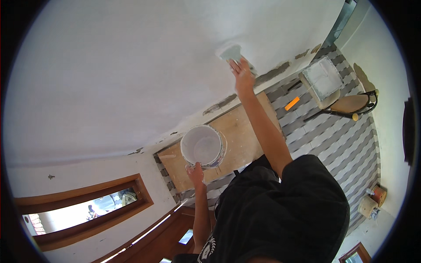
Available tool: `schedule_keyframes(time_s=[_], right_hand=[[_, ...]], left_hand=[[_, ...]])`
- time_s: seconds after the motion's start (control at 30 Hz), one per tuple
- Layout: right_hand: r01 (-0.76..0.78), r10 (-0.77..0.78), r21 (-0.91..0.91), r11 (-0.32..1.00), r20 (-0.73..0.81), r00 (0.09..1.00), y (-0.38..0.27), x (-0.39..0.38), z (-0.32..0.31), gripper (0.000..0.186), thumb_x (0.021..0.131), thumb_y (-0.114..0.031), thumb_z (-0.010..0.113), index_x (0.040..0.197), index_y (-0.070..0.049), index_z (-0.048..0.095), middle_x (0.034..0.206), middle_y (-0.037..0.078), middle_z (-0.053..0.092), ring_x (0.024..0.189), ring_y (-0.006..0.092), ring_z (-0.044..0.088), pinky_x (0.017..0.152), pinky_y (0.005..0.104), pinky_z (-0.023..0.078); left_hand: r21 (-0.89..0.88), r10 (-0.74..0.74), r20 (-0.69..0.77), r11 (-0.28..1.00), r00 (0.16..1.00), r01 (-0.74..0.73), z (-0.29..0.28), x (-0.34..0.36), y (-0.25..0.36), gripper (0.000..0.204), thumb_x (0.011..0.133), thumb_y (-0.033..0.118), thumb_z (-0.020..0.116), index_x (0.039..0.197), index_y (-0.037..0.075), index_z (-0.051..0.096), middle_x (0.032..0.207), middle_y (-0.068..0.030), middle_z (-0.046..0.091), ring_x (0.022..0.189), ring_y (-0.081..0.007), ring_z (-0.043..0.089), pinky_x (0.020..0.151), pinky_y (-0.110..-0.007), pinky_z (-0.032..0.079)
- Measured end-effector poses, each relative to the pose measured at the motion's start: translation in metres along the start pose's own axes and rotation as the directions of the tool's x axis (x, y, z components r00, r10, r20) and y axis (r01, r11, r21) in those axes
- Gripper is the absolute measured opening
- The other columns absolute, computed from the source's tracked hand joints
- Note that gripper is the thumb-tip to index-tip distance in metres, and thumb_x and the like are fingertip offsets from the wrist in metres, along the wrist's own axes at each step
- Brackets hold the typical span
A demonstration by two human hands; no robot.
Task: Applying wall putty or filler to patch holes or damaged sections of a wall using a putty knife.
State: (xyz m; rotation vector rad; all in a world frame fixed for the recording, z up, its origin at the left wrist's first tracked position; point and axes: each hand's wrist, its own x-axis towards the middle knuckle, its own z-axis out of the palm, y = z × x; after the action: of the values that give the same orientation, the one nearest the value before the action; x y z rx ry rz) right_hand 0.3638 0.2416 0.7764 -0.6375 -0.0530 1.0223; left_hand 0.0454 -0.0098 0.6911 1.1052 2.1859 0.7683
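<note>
My left hand [196, 174] grips the near rim of a white bucket [204, 144], thumb over the edge. The bucket is tilted so its pale, coated inside shows. Fingers of my left hand look smeared with white. Stretched up and to the right, my right hand [243, 76] presses a flat, pale grey-green scraper [231, 52] against the white wall [131, 74]. Whitish wet-looking material surrounds the scraper. Motion blurs the edge of the tool beside my wrist, and its handle is mostly hidden by my fingers.
A wooden board [241, 131] lies under the bucket. To the right are an orange object [292, 103] on the patterned tile floor [337, 144], and a chair [351, 104] with a white-smeared tray [323, 78] on its seat. Bare patches [272, 73] mark the wall's base. A wood-framed window [87, 210] is lower left.
</note>
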Motion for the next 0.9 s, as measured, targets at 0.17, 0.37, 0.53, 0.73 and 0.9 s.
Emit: schedule_keyframes(time_s=[0.17, 0.37, 0.53, 0.73, 0.9], right_hand=[[0.111, -0.113, -0.029, 0.993, -0.099, 0.989, 0.001, 0.001, 0.085, 0.039, 0.086, -0.023, 0.055, 0.115, 0.003, 0.050, 0.098, 0.010, 0.060, 0.093, 0.0250, 0.064, 0.078, 0.0314, 0.048], [0.262, -0.287, 0.145, 0.954, 0.196, 0.938, -0.048, -0.007, 0.101, 0.036, 0.086, -0.014, 0.055, 0.115, 0.006, 0.052, 0.099, 0.014, 0.061, 0.087, 0.0258, 0.065, 0.078, 0.0312, 0.048], [0.258, -0.282, 0.119, 0.959, 0.279, 0.918, -0.005, 0.017, 0.039, 0.035, 0.089, -0.015, 0.053, 0.119, 0.003, 0.051, 0.103, 0.015, 0.062, 0.091, 0.0256, 0.065, 0.086, 0.0344, 0.048], [0.114, -0.112, -0.079, 0.990, 0.025, 0.993, 0.033, 0.020, -0.030, 0.035, 0.089, -0.015, 0.055, 0.119, 0.003, 0.051, 0.097, 0.014, 0.064, 0.090, 0.0247, 0.065, 0.077, 0.0306, 0.050], [0.193, -0.207, -0.090, 0.977, -0.191, 0.960, 0.041, 0.047, 0.004, 0.031, 0.081, -0.015, 0.060, 0.105, 0.004, 0.057, 0.088, 0.012, 0.063, 0.072, 0.0223, 0.066, 0.061, 0.0276, 0.051]], left_hand=[[-0.017, -0.123, -0.152, 0.992, 0.981, 0.122, -0.020, -0.005, -0.053, 0.054, 0.072, 0.030, 0.059, 0.100, -0.017, 0.052, 0.108, -0.0348, 0.051, 0.103, -0.0447, 0.048, 0.090, -0.043, 0.037], [0.139, -0.090, -0.105, 0.985, 0.990, 0.104, -0.044, -0.020, -0.043, 0.062, 0.072, 0.030, 0.059, 0.106, -0.019, 0.047, 0.105, -0.0334, 0.053, 0.099, -0.0432, 0.050, 0.089, -0.042, 0.039], [0.054, -0.113, -0.157, 0.991, 0.981, 0.123, -0.042, -0.026, -0.047, 0.052, 0.072, 0.028, 0.059, 0.097, -0.016, 0.050, 0.095, -0.0309, 0.055, 0.090, -0.0424, 0.053, 0.083, -0.044, 0.040], [0.112, -0.014, -0.109, 0.993, 0.994, 0.026, -0.054, -0.029, -0.052, 0.044, 0.073, 0.026, 0.058, 0.092, -0.013, 0.050, 0.090, -0.0266, 0.056, 0.084, -0.0371, 0.054, 0.078, -0.042, 0.042], [0.055, -0.020, -0.160, 0.998, 0.987, 0.029, -0.041, -0.023, -0.074, 0.037, 0.074, 0.023, 0.056, 0.089, -0.010, 0.051, 0.089, -0.0227, 0.057, 0.080, -0.0314, 0.054, 0.075, -0.039, 0.042]])
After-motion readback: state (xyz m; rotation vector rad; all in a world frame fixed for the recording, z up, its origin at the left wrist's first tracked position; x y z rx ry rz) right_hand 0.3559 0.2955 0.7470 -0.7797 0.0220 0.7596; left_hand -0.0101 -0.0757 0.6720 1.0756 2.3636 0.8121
